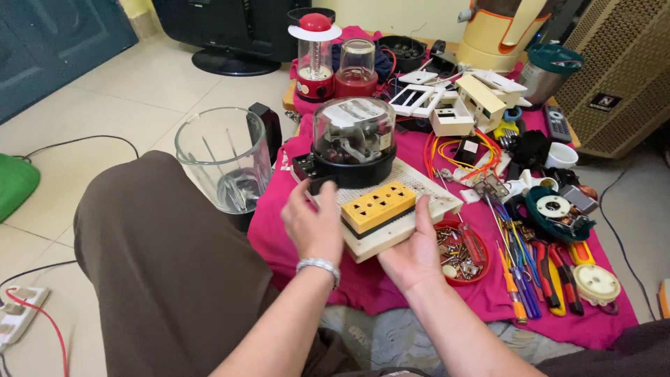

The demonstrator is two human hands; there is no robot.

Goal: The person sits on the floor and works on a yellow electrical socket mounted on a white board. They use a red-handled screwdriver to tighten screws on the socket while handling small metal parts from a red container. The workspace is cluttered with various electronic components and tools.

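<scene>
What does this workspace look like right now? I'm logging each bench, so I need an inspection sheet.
Surface: pink cloth spread over the tiled floor.
Job's things: perforated white board carrying a yellow socket strip and a clear-domed meter.
Clutter: blender jar, red bowl of screws, screwdrivers and pliers, white switch boxes.
Grippers: left hand touches the board's near-left edge; right hand supports its near-right corner.
Cables: loose orange and yellow wires; black cord on the floor.
Surroundings: speaker cabinet, dark fan base.

Single head view; looks down, close, over the cluttered cloth (pixel 335 279).
</scene>
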